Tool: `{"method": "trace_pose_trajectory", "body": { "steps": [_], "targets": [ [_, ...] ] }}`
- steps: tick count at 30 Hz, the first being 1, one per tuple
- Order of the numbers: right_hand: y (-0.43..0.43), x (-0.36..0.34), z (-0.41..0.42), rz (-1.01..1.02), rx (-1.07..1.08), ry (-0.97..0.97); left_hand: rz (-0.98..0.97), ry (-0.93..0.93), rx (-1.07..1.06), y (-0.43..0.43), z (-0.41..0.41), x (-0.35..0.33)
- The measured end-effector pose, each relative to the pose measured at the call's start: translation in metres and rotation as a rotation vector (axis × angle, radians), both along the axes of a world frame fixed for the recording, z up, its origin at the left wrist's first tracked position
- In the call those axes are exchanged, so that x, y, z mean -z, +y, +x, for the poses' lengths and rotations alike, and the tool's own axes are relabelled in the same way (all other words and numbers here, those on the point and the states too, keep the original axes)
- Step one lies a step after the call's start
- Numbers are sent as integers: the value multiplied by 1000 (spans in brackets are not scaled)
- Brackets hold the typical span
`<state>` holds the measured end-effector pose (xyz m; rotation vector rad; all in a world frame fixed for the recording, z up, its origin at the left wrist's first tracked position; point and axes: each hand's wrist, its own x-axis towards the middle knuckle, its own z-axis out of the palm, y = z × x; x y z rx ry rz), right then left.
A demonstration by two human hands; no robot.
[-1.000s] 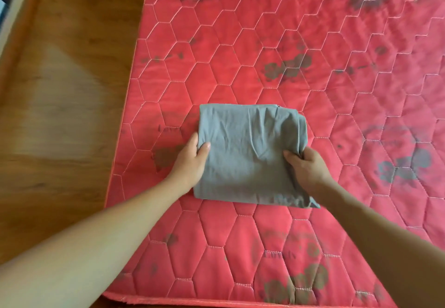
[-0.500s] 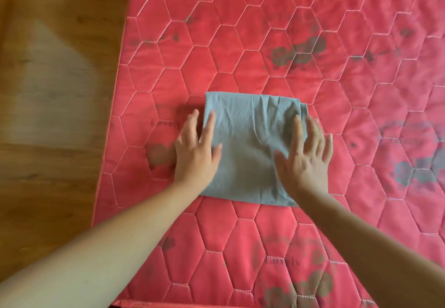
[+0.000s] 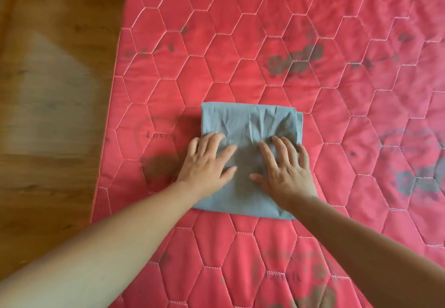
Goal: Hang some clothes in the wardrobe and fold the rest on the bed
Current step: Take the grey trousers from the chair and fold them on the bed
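1. The grey garment [image 3: 250,124] lies on the red quilted mattress [image 3: 277,30], near the mattress's left edge and toward its near end. It is folded into a compact rectangle. Creases fan out near its far edge, and a lower layer shows slightly at the far right corner. Folded this small, it may be a shirt, but I cannot tell.

2. The left hand [image 3: 207,163] rests palm-down on the left half of the cloth, its fingers straight and spread, the outer ones reaching over the cloth's left edge. The right hand [image 3: 286,170] lies flat on the right half, its fingers likewise spread, the little finger close to the right edge. Neither hand grasps anything; both press with open palms.

3. Judging by the small bundle and the flat palms, the step in hand is pressing down this garment's final fold.

4. The next move probably calls for a light sweep outward to flatten the far creases without shifting the layers. The hands would then lift straight off so the stack stays square. No other clothes are in view to fetch.

5. To the left of the mattress is a wooden floor [image 3: 55,90]. The wardrobe is not visible.
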<state>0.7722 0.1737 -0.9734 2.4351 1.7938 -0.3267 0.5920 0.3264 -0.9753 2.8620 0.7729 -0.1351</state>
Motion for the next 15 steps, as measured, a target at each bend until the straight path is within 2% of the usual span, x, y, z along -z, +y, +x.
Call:
{"method": "trace_pose_trajectory", "body": {
  "steps": [3,8,15],
  "targets": [
    [44,-10,20,134,21,-51,99,-5,33,36,35,-9],
    [82,13,52,-59,82,-12,4,178,41,61,55,18],
    [87,19,53,-105,112,95,-98,320,30,68,64,13]
  ]
}}
